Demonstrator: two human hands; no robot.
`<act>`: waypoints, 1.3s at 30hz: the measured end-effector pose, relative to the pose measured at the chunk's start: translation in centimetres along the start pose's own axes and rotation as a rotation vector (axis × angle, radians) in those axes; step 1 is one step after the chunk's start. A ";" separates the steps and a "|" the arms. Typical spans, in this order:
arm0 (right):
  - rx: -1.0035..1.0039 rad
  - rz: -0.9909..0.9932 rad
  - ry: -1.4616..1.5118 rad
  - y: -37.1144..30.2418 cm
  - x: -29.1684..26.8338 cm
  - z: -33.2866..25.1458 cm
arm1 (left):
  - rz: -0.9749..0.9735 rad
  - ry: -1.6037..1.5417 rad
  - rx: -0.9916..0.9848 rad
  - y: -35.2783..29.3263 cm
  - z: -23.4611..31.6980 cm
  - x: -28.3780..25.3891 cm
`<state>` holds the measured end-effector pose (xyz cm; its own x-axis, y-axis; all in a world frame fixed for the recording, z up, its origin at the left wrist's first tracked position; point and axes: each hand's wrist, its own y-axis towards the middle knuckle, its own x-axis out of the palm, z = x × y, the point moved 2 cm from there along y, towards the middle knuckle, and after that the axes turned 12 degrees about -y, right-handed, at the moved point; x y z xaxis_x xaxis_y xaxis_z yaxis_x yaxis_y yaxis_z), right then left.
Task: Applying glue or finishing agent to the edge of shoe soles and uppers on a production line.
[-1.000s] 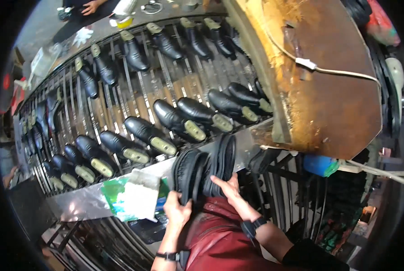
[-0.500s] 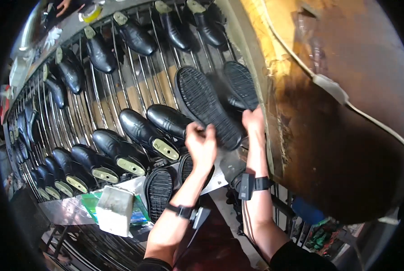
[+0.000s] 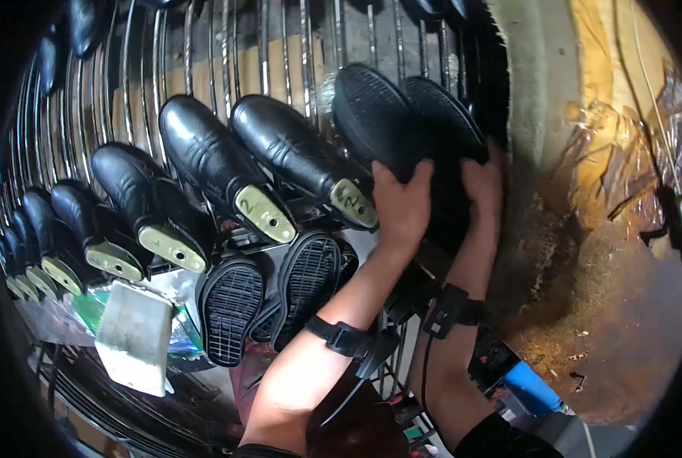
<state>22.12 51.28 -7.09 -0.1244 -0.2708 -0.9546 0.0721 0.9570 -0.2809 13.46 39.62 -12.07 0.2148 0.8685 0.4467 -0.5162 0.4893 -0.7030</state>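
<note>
My left hand (image 3: pixel 402 200) grips the near end of a black rubber shoe sole (image 3: pixel 371 111), tread side up. To its right, my right hand (image 3: pixel 484 179) holds a second black sole (image 3: pixel 442 107) at its near right edge. The two soles lie side by side, their edges close or overlapping; their near ends are in deep shadow. Just left of my left hand, a black leather shoe upper (image 3: pixel 287 145) sits on a pale last (image 3: pixel 350 200), and another such upper (image 3: pixel 202 145) is beside it.
More black uppers on lasts (image 3: pixel 127 183) line the metal rod rack (image 3: pixel 265 61) to the left. Loose treaded soles (image 3: pixel 234 309) lie near my left forearm, with a whitish block (image 3: pixel 133 332) beyond. A worn brown board (image 3: pixel 585 305) borders the right side.
The view has shifted closer to the near row of shoes. The sole in my left hand has come alongside the one in my right; earlier they were farther apart.
</note>
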 end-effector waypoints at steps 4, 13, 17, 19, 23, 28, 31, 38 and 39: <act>0.109 -0.015 -0.039 -1.8 -1.2 -1.7 | -0.081 -0.156 -0.075 0.2 -0.9 0.4; -0.134 0.227 0.666 -26.1 -1.3 -1.2 | -0.364 0.344 0.108 -8.8 8.7 -10.7; 0.257 -0.301 0.585 -35.4 10.1 4.4 | -0.034 1.064 0.760 -14.5 17.1 -23.6; 0.295 -0.490 0.638 -38.1 13.5 2.9 | 0.107 1.356 0.612 -15.6 18.4 -29.7; 0.366 -0.348 0.331 -39.2 16.2 1.5 | 0.059 1.489 0.242 -15.4 15.0 -36.4; 0.260 -0.471 0.222 -38.1 12.2 3.6 | 0.012 1.602 0.346 -15.9 14.2 -37.5; 0.126 -0.430 0.322 -38.6 11.1 8.1 | 0.024 1.663 0.333 -15.7 14.8 -36.8; 0.153 -0.363 0.404 -38.2 12.6 12.2 | 0.018 1.150 0.388 -9.7 17.8 -14.2; 0.176 -0.380 0.409 -37.8 13.0 12.4 | 0.052 1.406 0.408 -6.5 17.1 -11.8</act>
<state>30.04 10.34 -10.09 -0.5427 -0.4960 -0.6778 0.1065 0.7599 -0.6413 0.04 24.79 -3.30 0.6802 0.3611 -0.6379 -0.6906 0.6075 -0.3924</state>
